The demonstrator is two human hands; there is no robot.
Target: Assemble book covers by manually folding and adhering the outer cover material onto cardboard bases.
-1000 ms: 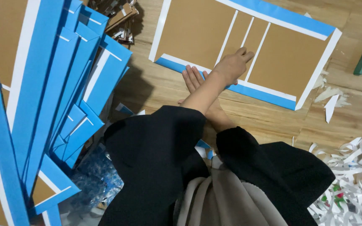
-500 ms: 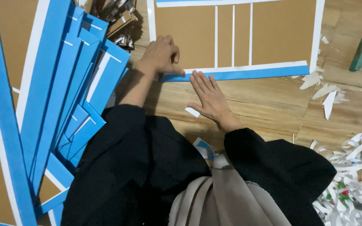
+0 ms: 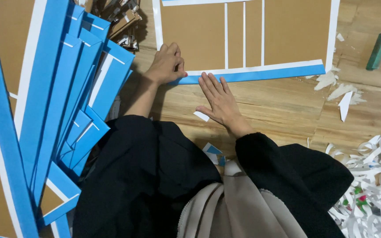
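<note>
My left hand [image 3: 167, 64] has moved to the near-left corner of the cardboard panel [image 3: 208, 35] and pinches its blue strip [image 3: 261, 75], while my right hand [image 3: 219, 99] now presses flat alongside.

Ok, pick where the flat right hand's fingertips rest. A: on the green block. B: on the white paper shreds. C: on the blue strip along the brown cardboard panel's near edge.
C: the right hand lies flat, fingertips on the blue strip edging the brown cardboard panel.
</note>
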